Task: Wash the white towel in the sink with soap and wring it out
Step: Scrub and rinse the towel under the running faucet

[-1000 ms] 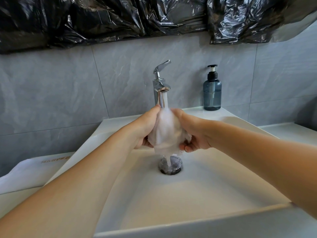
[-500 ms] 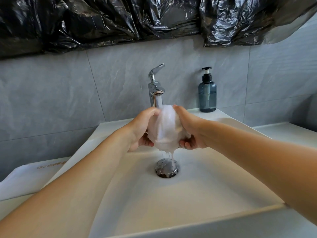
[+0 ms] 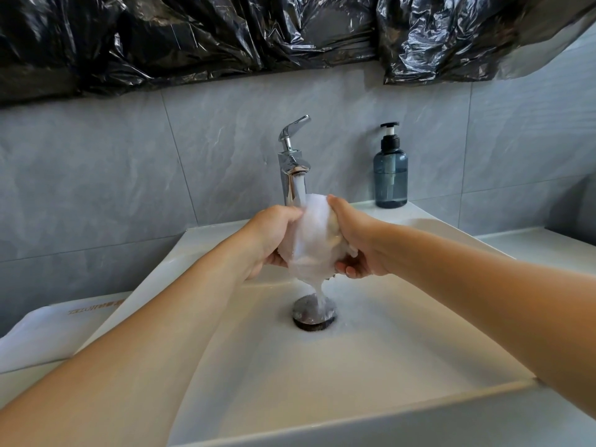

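The white towel is bunched into a wet ball under the running chrome faucet. My left hand grips its left side and my right hand grips its right side, fingers curled beneath it. Water streams off the towel's bottom onto the metal drain of the white sink. A blue-grey soap pump bottle stands on the sink's back right corner, apart from both hands.
Grey tiled wall rises behind the sink, with black plastic sheeting hanging along the top. A white folded bag with printed letters lies on the counter to the left. The white counter continues to the right.
Both hands keep holding the towel under the stream and have shifted slightly, kneading it. The camera view has drifted a little; water keeps draining off the towel.
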The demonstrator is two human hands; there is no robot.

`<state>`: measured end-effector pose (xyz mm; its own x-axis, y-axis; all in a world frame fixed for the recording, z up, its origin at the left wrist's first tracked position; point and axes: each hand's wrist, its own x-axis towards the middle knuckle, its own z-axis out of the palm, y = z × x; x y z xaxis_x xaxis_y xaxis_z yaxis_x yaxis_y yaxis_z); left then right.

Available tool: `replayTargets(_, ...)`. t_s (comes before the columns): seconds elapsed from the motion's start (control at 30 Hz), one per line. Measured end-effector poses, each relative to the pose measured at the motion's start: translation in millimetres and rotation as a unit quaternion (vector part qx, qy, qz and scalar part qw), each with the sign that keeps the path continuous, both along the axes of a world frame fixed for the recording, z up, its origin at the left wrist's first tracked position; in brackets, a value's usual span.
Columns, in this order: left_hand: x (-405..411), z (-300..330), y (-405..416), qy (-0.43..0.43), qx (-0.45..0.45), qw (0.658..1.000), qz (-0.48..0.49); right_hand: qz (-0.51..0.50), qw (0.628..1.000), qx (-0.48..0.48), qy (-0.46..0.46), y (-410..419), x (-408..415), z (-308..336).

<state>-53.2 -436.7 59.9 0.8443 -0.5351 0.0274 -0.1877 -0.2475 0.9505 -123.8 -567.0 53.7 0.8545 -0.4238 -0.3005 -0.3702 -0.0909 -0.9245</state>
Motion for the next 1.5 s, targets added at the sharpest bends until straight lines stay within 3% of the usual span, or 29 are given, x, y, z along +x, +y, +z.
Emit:
replayTargets(0.43, -5.5, 3.4, 2.2, -0.004, 0.023, 0.999, 0.029, 0.049, 0.999, -0.004, -0.008, 2.5, 1.8, -3.9)
replayTargets(1.5, -8.5, 4.6, 0.3, 0.000, 0.015, 0.999, 0.042, 0.029, 0.999, -0.035, -0.023, 4.5, -0.4, -1.4)
